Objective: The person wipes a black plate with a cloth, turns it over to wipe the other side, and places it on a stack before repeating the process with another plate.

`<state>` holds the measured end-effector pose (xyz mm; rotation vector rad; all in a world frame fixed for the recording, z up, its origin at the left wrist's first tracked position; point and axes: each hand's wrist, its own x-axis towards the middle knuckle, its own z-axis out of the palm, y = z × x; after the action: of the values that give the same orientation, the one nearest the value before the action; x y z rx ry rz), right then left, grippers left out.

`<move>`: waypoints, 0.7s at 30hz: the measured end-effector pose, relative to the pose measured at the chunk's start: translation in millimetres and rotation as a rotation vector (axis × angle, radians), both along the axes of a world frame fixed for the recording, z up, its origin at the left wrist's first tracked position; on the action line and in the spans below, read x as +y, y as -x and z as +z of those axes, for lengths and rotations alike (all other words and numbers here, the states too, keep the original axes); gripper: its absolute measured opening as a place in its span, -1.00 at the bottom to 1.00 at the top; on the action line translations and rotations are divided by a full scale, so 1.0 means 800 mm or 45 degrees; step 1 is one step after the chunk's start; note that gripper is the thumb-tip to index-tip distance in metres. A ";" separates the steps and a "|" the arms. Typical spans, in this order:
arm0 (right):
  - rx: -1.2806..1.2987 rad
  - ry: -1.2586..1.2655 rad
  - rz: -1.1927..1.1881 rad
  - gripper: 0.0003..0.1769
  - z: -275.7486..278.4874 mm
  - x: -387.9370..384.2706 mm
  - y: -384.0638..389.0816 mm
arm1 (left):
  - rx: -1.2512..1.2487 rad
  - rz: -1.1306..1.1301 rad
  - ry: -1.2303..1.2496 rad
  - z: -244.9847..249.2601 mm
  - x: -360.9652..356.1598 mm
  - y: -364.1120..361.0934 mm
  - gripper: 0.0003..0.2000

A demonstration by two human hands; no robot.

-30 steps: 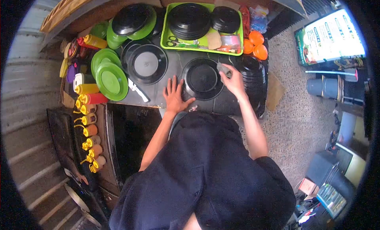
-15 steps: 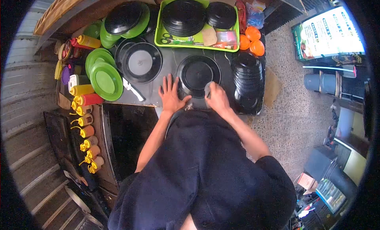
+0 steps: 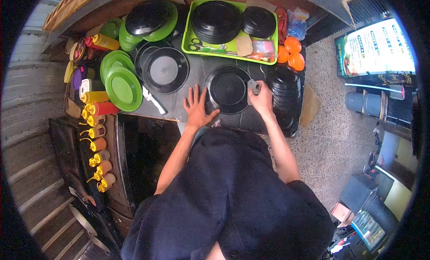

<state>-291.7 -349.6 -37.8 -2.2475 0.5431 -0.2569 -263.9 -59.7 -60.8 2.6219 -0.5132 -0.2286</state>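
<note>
A black round plate (image 3: pixel 227 89) lies on the dark counter in front of me. My left hand (image 3: pixel 197 106) rests flat with fingers spread on the counter at the plate's left edge, its thumb touching the rim. My right hand (image 3: pixel 261 99) is closed on a small grey cloth (image 3: pixel 252 87) pressed against the plate's right rim.
A green tray (image 3: pixel 188 38) at the back holds stacks of black plates, scissors and packets. More black plates (image 3: pixel 284 85) are stacked to the right, green plates (image 3: pixel 122 87) to the left. Sauce bottles (image 3: pixel 99 139) line the left side. Orange cups (image 3: pixel 292 54) stand by the tray.
My right hand with the cloth went from the plate's right rim to its near edge, then back to the right rim. My left hand stayed flat by the plate.
</note>
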 end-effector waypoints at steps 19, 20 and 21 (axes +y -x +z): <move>-0.008 0.196 0.927 -0.46 -0.015 0.122 -0.131 | 0.061 -0.012 -0.185 0.000 0.004 0.001 0.18; -0.021 0.058 0.980 -0.48 -0.024 0.119 -0.134 | 0.085 -0.019 -0.211 -0.001 0.004 0.001 0.18; -0.034 -0.081 1.034 -0.50 -0.033 0.115 -0.138 | 0.084 -0.020 -0.209 0.000 0.003 0.000 0.18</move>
<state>-181.7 -257.6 -64.5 -2.2048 -0.3869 0.1457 -263.7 -57.5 -60.7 2.7591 -0.5120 -0.3754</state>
